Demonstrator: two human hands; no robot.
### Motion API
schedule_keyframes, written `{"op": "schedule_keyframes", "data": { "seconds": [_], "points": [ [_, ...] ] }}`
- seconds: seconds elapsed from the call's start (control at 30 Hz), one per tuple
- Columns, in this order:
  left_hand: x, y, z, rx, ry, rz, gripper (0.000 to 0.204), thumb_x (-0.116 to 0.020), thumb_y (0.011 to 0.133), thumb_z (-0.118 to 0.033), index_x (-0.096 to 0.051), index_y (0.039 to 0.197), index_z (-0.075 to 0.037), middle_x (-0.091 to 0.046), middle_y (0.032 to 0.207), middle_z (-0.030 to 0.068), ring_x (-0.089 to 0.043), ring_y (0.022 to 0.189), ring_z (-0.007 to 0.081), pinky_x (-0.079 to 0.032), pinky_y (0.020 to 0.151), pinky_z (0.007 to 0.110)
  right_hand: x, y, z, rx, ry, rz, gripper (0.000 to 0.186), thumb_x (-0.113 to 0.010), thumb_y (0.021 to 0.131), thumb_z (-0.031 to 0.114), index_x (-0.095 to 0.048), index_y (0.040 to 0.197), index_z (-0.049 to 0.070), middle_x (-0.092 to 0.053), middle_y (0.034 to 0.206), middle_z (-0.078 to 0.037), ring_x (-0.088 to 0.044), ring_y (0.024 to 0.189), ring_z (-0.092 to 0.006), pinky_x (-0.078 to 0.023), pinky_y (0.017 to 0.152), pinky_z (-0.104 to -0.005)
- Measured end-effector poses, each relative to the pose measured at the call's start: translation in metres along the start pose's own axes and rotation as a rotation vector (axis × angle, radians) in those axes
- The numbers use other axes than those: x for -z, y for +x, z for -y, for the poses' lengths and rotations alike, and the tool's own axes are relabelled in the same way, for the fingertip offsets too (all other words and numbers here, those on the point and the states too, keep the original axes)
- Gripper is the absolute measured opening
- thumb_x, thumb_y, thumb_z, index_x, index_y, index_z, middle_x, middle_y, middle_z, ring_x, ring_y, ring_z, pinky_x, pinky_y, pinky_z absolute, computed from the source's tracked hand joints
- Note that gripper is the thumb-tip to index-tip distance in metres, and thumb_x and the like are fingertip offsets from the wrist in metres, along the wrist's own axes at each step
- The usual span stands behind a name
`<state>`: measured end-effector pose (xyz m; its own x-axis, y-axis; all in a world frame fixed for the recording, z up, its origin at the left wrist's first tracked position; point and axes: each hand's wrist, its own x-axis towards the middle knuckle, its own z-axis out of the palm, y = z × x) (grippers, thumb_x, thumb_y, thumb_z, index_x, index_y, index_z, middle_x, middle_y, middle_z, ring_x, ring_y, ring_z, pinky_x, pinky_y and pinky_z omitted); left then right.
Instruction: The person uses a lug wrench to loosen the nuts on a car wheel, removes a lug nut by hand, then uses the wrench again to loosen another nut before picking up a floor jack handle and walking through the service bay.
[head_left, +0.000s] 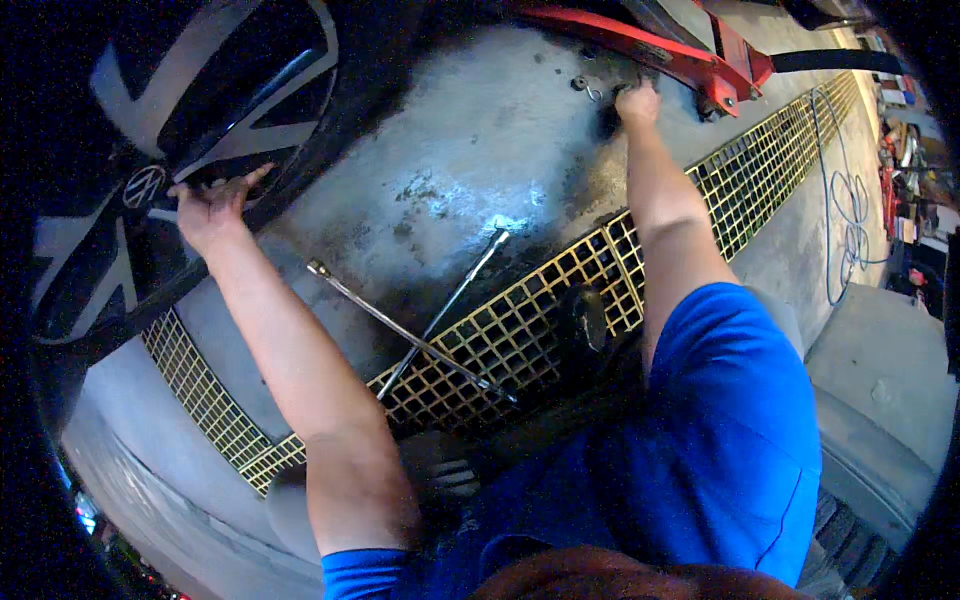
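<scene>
Concrete garage floor [470, 150], stained and shiny in patches, crossed by a yellow drain grating [540, 310] running diagonally from lower left to upper right.

Wheel [150, 140] (dark tyre, silver-and-black alloy spokes) fills the upper left. Left hand [212, 205] rests on it near the hub: fingers spread and open, palm against the spokes, nothing gripped.

Right hand [638, 103] is stretched out to the far side of the floor, just below the red lift arm [650, 50]. It is down among small loose parts [588, 88] lying on the concrete (too small to identify; they look like nuts or bolts). Fingers are curled downward; whether they have closed on anything cannot be told.

Cross wrench [425, 325] lies flat between the two arms, untouched, well apart from both hands. One bar runs from a socket end near the left forearm down to the grating; the other runs from a bright tip on the concrete down across it. Lower ends sit on the grating.

Further out: blue hose [845, 200] coiled loosely on the floor at right, beyond the grating. Cluttered shelving at the far right edge (blurred). Person wears a blue short-sleeved shirt [730, 440].
</scene>
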<state>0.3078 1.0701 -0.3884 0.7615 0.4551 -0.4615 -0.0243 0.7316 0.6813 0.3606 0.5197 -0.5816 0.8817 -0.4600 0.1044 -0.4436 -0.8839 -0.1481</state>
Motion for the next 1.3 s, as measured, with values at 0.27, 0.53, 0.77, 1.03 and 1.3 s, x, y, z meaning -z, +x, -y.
{"op": "schedule_keyframes", "data": {
  "seconds": [0.27,0.53,0.77,1.03,1.3],
  "points": [
    [-0.004,0.001,0.000,-0.010,-0.007,-0.026,0.045,-0.033,0.095,-0.037,-0.041,0.131,-0.010,-0.041,0.134,0.0138,-0.034,0.126,0.0362,-0.005,0.095,0.078,-0.048,0.019,-0.052,0.048,0.262,-0.024,0.030,-0.060,0.080,0.023,-0.064,0.102,0.003,-0.065,0.097,-0.021,-0.063,0.090,-0.0344,-0.050,0.077,-0.0407],
    [0.023,-0.003,0.065,-0.992,0.727,-0.444,0.043,-0.058,0.085,-0.026,-0.051,0.108,0.009,-0.040,0.130,0.0275,-0.044,0.115,0.0388,-0.034,0.098,0.047,-0.028,-0.059,0.157,0.291,1.005,0.164,0.032,-0.067,0.081,0.015,-0.062,0.106,-0.004,-0.066,0.101,-0.015,-0.062,0.092,-0.0203,-0.047,0.083,-0.0314],
    [0.027,-0.005,0.045,-1.124,1.047,-0.319,0.033,-0.060,0.081,-0.021,-0.056,0.103,0.003,-0.055,0.107,0.0240,-0.048,0.100,0.0411,-0.038,0.089,0.046,0.099,-0.182,0.306,0.747,1.212,0.236,0.031,-0.066,0.080,0.004,-0.060,0.109,-0.004,-0.065,0.097,-0.008,-0.058,0.089,-0.0116,-0.046,0.083,-0.0245],
    [0.014,-0.014,0.025,-0.853,0.734,-0.151,0.026,-0.058,0.080,-0.012,-0.055,0.103,0.001,-0.054,0.108,0.0243,-0.045,0.105,0.0418,-0.036,0.093,0.046,0.141,-0.217,0.340,0.758,1.278,0.252,0.036,-0.072,0.073,0.008,-0.061,0.106,-0.002,-0.065,0.101,-0.011,-0.060,0.092,-0.0176,-0.047,0.083,-0.0297],
    [0.005,-0.007,0.011,-0.913,0.670,-0.344,0.016,-0.053,0.074,-0.002,-0.058,0.089,0.000,-0.061,0.087,0.0223,-0.052,0.090,0.0429,-0.040,0.085,0.046,0.205,-0.230,0.391,1.055,1.189,0.067,0.039,-0.071,0.070,0.007,-0.058,0.105,-0.002,-0.062,0.099,-0.017,-0.060,0.091,-0.0276,-0.048,0.083,-0.0335]
  ]
}}
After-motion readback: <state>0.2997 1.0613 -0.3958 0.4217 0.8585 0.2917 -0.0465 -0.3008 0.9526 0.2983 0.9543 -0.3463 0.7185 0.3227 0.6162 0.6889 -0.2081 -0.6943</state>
